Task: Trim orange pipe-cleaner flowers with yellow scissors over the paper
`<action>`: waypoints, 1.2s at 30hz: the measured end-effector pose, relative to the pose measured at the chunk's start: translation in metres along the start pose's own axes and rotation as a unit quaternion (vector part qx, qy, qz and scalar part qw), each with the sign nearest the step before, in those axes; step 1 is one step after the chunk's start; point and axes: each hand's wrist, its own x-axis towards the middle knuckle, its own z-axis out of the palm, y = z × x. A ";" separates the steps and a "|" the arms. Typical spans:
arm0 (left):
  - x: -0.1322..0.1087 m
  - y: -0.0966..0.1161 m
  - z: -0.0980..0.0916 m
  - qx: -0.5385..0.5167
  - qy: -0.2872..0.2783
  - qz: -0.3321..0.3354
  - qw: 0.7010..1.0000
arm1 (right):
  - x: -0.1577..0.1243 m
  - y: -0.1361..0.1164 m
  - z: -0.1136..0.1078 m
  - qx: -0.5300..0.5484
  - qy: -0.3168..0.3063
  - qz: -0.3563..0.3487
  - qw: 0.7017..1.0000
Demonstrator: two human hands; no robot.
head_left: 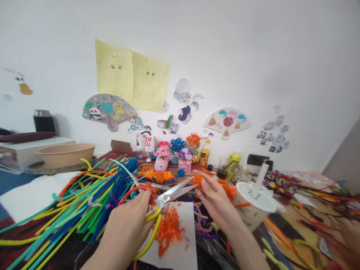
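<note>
Both hands are in view, their arms (247, 247) cut off by the lower edge. The left hand (126, 217) has its grip closed around the yellow handle of a pair of scissors (165, 197); its fingers are mostly hidden underneath, and whether the red loop (131, 192) beside it belongs to the scissors, I cannot tell. Below the blades lies a white sheet (189, 240) heaped with orange clippings (169, 228), its left side covered by the hand and the handle. The right hand (215, 198) pinches an orange fuzzy piece (198, 180) right by the parted blade tips; its fingers mask part of the piece, so whether the blades touch it is unclear. More orange stuff behind that hand is half covered. A lidded cup (250, 210) with a thick straw stands to the right, and a blurred shape (350, 230) at the right edge is too smeared to name. Leftward spreads a bundle of pipe cleaners (104, 202), some ends out of frame. Farther back, small potted flowers (177, 148) overlap one another beside a yellow-labelled bottle (205, 153). On the wall (239, 56) hang two yellow papers (150, 86), their faint drawings barely readable, and two decorated fans (229, 120).
</note>
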 end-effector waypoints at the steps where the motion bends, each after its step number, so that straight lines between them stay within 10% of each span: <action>1: 0.000 -0.001 0.000 0.002 -0.002 0.000 1.000 | 0.000 0.000 -0.001 -0.005 -0.001 -0.002 1.000; 36: 0.003 -0.007 -0.006 0.002 -0.058 0.006 0.998 | 0.003 0.002 -0.003 0.005 -0.017 0.017 1.000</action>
